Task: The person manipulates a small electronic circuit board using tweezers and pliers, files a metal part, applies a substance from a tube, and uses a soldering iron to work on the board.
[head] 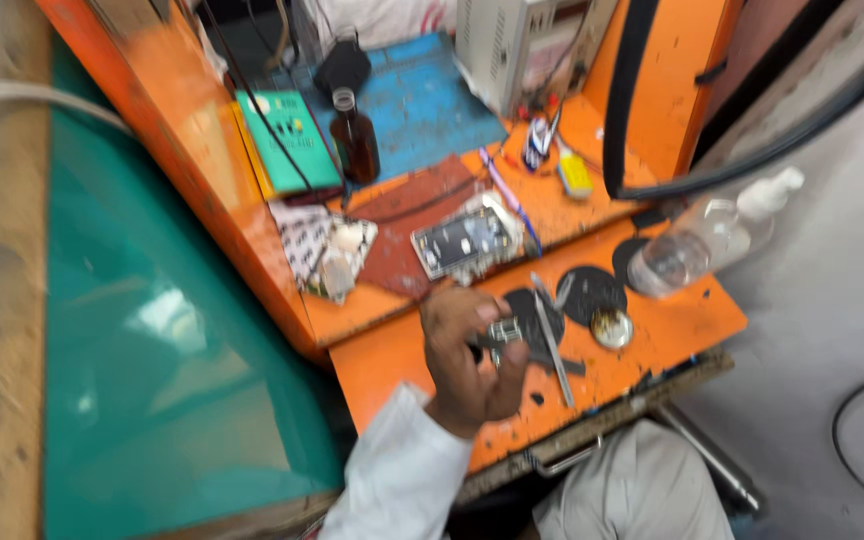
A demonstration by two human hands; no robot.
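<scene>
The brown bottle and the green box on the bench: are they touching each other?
Apart. The head view shows a strip of blue mat between the brown bottle and the green box, though the picture is blurred.

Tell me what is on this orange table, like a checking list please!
Surface: orange bench, worn and scuffed, with dark round patches.
Job's things: small metal part in the fingers; tweezers lie beside it.
Clutter: brown bottle, clear pump bottle lying on its side, opened phone, green box, small round tin.
Hands: one hand in view, fingers pinched on the small metal part; picture too blurred to tell which hand it is; no other hand seen.
Cables: thick black cable at right, thin black wires over the green box.
Surroundings: teal panel at left, grey floor at right.
</scene>
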